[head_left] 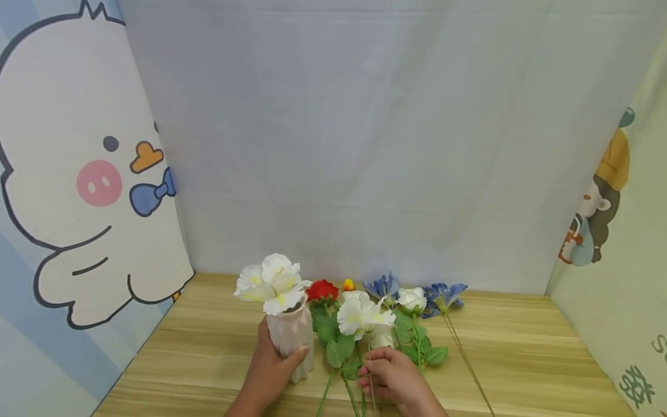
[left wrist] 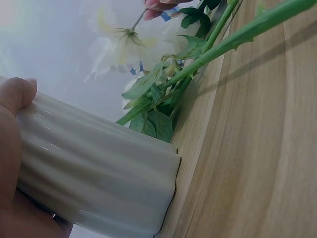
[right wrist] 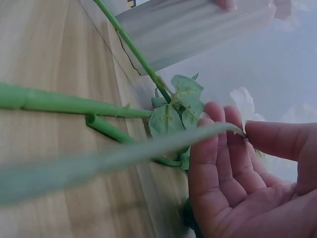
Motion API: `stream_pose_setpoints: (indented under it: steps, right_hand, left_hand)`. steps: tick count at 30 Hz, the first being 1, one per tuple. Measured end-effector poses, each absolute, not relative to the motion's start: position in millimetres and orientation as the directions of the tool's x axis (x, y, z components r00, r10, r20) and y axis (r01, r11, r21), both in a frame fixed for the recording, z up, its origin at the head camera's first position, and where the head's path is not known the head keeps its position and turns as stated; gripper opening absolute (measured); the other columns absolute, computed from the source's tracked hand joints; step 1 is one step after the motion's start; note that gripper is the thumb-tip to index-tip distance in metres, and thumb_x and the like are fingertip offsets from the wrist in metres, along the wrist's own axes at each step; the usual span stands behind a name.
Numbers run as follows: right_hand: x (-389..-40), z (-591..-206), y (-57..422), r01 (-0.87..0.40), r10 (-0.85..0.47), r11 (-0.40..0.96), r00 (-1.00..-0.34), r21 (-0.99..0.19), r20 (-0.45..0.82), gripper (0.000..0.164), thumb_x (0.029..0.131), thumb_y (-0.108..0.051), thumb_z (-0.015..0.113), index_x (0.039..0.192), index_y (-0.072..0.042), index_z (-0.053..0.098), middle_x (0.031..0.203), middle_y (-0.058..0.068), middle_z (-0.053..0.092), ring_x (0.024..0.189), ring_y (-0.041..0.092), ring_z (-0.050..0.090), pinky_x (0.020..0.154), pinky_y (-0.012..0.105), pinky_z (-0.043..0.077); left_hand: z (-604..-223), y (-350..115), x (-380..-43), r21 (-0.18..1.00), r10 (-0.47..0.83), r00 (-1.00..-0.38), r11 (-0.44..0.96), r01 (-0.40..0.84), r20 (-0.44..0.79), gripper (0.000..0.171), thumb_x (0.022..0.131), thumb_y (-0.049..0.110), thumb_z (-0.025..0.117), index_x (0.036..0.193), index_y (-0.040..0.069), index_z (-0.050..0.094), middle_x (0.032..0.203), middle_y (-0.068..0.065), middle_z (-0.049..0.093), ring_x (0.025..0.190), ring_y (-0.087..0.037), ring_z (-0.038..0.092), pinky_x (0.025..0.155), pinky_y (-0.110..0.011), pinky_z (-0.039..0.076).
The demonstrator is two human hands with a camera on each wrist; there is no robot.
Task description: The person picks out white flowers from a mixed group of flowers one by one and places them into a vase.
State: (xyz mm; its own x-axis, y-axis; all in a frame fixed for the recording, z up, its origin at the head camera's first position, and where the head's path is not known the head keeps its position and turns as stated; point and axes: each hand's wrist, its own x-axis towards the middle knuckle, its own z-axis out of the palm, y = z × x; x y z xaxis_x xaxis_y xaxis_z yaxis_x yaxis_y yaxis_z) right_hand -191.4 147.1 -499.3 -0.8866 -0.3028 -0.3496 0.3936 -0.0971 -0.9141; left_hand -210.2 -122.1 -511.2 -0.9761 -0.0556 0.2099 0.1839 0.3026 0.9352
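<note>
1. L hand wrapped round white vase, thumb on near side, fingers on far side, spread approx. vase width.
2. R hand pinches thin stem of a white flower btwn thumb & fingertips, gap no wider than stem; bloom up, R of vase, apart from it.
3. Vase approx. upright, near L-centre of tabletop; can't tell if base touches. Second white bloom in its mouth, overhanging L rim.
4. Beyond hands, heads twd back edge, L to R: red rose, orange-yellow bud, blue flower, white rose, 2nd blue flower.
5. Tight btwn hands: green leaves & green stems fill it.
6. Open wood L of L hand to duck-print panel; also R of 2nd blue flower's stem to R panel.
7. Back edge meets grey backdrop.
</note>
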Motion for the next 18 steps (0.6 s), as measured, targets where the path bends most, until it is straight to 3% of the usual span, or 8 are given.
stream_pose_setpoints:
  steps: [8,18]
  right_hand:
    - [-190,-491,146,0.346,-0.345,-0.094,-0.891,-0.933,-0.295,0.035,0.093,-0.016,0.058,0.118,0.006,0.049,0.097,0.01,0.066,0.091,0.026,0.064,0.077,0.036,0.051]
    - [-184,-482,142,0.327,-0.37,-0.15,-0.894,-0.933,-0.254,0.035,0.09,-0.017,0.063,0.117,0.003,0.054,0.103,0.013,0.064,0.084,0.023,0.065,0.071,0.032,0.053]
  left_hand:
    - [-511,-123,-210,0.936,-0.055,-0.975,0.299,0.188,0.213,0.094,0.071,0.034,0.082,0.14,0.023,0.019,0.122,-0.004,0.049,0.106,-0.023,0.053,0.091,-0.047,0.041]
    - [-507,-122,-208,0.939,-0.036,-0.971,0.266,0.217,0.234,0.09,0.074,0.028,0.08,0.14,0.022,0.02,0.122,-0.006,0.048,0.105,-0.023,0.052,0.09,-0.044,0.04]
